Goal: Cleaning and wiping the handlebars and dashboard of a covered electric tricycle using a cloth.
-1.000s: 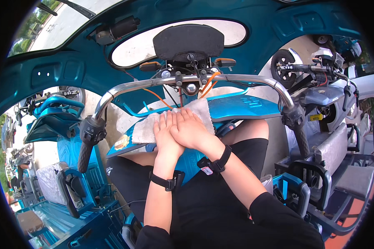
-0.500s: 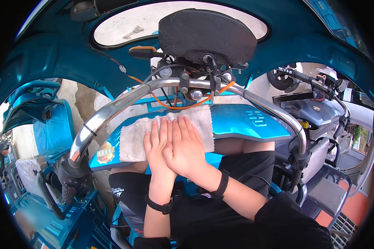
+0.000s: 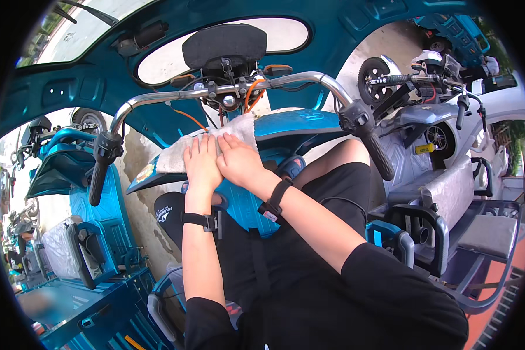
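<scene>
A pale, fuzzy cloth (image 3: 172, 156) with a zigzag edge lies over the left and middle part of the glossy blue front panel (image 3: 300, 123), below the chrome handlebar (image 3: 157, 95). My left hand (image 3: 203, 166) rests flat on this cloth, its fingers stretched toward the handlebar. Beside it, touching, my right hand (image 3: 239, 160) lies on the cloth too, fingers extended and angled up to the left. Neither hand grips anything. Black bands circle both wrists. The cloth beneath my palms is hidden.
Black handlebar grips, left (image 3: 99, 175) and right (image 3: 374, 151), flank my arms. Orange cable (image 3: 252, 96) and a dark headlight housing (image 3: 224, 46) sit ahead, under a blue canopy (image 3: 332, 35). Other vehicles with plastic-wrapped seats (image 3: 449, 192) stand on both sides.
My right hand, which overlapped my left, now lies beside it on the cloth. The view has shifted back, so both handlebar grips and more of the neighbouring vehicles show.
</scene>
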Motion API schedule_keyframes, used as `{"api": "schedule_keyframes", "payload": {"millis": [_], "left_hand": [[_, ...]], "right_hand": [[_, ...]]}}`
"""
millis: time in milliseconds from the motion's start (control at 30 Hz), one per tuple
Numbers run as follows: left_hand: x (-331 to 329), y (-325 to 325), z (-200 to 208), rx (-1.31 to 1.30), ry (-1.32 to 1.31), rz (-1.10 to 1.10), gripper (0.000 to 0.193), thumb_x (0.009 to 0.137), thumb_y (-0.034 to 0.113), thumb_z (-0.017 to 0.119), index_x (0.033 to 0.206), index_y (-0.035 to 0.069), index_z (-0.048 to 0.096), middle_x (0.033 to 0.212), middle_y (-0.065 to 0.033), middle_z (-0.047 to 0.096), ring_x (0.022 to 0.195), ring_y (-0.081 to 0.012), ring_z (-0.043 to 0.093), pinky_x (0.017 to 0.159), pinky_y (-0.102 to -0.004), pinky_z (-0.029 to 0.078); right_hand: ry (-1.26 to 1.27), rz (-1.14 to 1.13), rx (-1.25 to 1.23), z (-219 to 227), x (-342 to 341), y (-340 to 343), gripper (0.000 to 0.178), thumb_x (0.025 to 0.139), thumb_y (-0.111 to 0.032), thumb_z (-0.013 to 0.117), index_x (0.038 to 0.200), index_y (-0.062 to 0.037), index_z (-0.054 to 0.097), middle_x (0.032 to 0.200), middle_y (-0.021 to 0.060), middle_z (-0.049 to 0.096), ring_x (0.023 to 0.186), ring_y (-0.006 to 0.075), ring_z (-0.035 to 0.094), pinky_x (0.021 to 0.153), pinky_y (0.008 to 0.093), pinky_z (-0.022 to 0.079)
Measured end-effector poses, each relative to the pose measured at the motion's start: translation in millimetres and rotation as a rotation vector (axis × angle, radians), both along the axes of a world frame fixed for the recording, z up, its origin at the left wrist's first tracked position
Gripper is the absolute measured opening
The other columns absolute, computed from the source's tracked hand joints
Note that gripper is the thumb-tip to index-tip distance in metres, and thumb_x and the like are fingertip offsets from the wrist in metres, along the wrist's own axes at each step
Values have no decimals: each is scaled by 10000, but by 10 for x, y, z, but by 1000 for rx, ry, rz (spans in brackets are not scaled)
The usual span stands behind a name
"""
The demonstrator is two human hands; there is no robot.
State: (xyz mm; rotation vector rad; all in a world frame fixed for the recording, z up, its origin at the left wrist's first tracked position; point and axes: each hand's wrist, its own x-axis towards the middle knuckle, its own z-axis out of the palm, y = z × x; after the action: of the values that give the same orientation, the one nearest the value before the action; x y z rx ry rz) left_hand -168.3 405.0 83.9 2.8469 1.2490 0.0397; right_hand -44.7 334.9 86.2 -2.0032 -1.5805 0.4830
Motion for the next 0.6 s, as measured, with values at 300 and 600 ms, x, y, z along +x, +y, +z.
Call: {"api": "schedule_keyframes", "payload": {"millis": [300,600], "left_hand": [[52,-65,240,-111,116,-20,841,824,218,707,1582,52,380,1635,-171,395,1537,-378,325,1239,-574,247],[546,-333,763,-202,-305,28,850,896,55,538,1667,59,180,1730,-210,164,1598,-442,128,1242,-641,196]], "right_hand": [[-383,159,113,-30,163,-323,821,798,-180,750,1554,-84,443,1558,158,507,1432,299,505,1142,445,405],[-299,-25,482,691,637,-358,445,875,-96,616,1315,-99,684,1429,115,624,1409,332,516,1125,455,424]]}}
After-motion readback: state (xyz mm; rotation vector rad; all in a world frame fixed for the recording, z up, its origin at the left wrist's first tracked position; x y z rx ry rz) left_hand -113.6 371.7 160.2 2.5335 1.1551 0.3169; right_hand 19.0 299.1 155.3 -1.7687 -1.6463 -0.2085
